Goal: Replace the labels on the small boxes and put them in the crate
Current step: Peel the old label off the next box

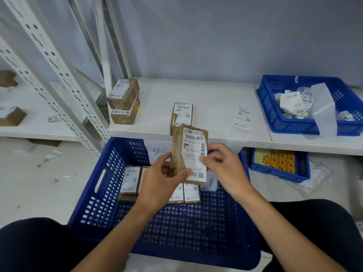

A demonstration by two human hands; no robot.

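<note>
My left hand (161,181) grips a small brown cardboard box (177,152) upright above the big blue crate (110,193). A white printed label (194,154) lies on the box's front face. My right hand (224,167) pinches the label's right edge between thumb and fingers. Several labelled boxes (130,179) lie flat in a row inside the crate, partly hidden behind my hands. Another box (181,114) with a torn label lies on the white shelf (157,99), and a loose label (242,118) lies to its right.
Two stacked boxes (123,101) stand at the shelf's left by a white perforated post (49,61). A blue basket (275,118) of crumpled labels and backing paper sits at the right. Below it, a smaller blue bin (302,169) holds yellow-red packets.
</note>
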